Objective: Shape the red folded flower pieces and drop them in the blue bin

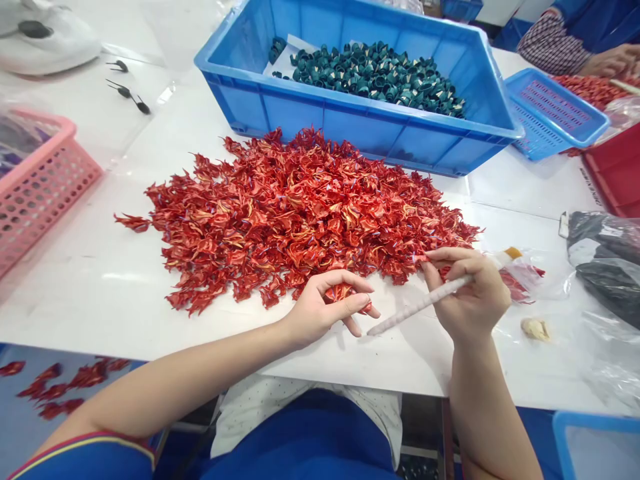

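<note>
red satiny-looking petal (341, 292) in left hand (320, 310), ridged rod (417, 307) in right hand (473, 297).

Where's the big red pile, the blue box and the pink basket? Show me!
Red pile (280, 220), head view, its middle.
Blue plastic crate (300, 120), head view, front wall.
Pink basket (50, 193), head view, side wall.

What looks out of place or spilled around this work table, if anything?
Several red petal-like pieces lie on a blue surface at lower left, below the near edge of the white table, apart from the main red pile. They look spilled, because the rest sit on the table. Another piece lies slightly apart at the pile's left side.
</note>
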`<state>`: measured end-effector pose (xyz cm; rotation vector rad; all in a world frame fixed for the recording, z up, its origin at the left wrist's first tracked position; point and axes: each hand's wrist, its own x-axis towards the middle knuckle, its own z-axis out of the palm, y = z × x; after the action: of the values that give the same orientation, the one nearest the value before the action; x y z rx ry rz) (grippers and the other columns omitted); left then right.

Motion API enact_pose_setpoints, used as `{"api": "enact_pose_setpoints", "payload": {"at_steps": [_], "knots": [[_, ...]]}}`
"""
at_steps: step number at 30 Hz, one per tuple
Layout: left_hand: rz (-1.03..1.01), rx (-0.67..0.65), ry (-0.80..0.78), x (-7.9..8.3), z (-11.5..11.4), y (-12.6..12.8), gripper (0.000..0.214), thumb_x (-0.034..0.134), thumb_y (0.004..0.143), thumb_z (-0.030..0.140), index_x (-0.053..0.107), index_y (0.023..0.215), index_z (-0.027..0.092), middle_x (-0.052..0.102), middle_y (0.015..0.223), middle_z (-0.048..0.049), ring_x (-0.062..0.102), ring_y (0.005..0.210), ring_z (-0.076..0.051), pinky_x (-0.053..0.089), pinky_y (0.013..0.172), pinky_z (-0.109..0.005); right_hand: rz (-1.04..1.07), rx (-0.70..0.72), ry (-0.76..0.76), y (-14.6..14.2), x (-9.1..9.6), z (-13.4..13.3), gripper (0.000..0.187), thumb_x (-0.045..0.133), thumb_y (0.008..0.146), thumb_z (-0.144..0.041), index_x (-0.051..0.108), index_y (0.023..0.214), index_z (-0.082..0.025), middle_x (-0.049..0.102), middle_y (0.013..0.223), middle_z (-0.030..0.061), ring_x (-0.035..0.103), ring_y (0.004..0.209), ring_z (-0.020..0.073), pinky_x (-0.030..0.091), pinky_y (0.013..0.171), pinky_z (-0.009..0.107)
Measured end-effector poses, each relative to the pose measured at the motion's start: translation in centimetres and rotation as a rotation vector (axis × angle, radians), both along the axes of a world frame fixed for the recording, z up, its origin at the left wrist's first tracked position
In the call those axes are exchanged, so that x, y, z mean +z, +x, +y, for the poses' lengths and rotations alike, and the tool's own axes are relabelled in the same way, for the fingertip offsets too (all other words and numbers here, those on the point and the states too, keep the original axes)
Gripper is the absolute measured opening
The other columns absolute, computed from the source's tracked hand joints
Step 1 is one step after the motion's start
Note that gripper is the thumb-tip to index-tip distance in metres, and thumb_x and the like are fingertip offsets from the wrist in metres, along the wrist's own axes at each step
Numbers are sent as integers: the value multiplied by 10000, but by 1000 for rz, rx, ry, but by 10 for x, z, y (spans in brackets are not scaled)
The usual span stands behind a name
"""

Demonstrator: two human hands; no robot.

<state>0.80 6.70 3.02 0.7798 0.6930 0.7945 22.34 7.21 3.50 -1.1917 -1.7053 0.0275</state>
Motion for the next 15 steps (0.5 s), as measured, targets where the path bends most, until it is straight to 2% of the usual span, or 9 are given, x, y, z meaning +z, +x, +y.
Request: {"api": "enact_pose_setpoints", "payload": {"at_steps": [2,5,9,12,15], "knots": [[24,-10,26,0,0,0,392,782,734,466,654,864,119,692,702,-67,751,729,-245,558,416,-196,26,63,69,-9,2,-3,337,707,751,-51,436,715,-248,691,828,19,684,721,181,564,565,310],[94,-6,72,0,-2,2,392,767,751,461,658,904,116,679,722,-62,739,686,-222,569,417,-202,4,174,90,-21,1,-10,355,680,747,-16,414,709,-248,689,838,17,676,709,177,570,550,316],[147,87,154,-2,-7,4,422,809,709,388,674,1017,133,662,889,-62,726,731,-197,590,433,-198,3,246,78,-37,-3,-17,343,649,748,-4,406,711,-243,675,859,10,651,674,154,574,553,319],[165,123,171,-2,-8,5,458,823,687,388,688,1057,155,668,1030,-83,678,592,-122,580,419,-194,-15,258,82,-46,-6,-22,318,641,762,-21,416,726,-244,664,837,8,659,703,159,576,566,319],[110,55,116,0,-6,4,468,810,700,464,698,1017,139,687,930,-70,598,452,-65,543,393,-173,-25,321,103,-49,-7,-26,300,649,773,-45,422,735,-239,669,837,22,673,727,168,583,574,320]]}}
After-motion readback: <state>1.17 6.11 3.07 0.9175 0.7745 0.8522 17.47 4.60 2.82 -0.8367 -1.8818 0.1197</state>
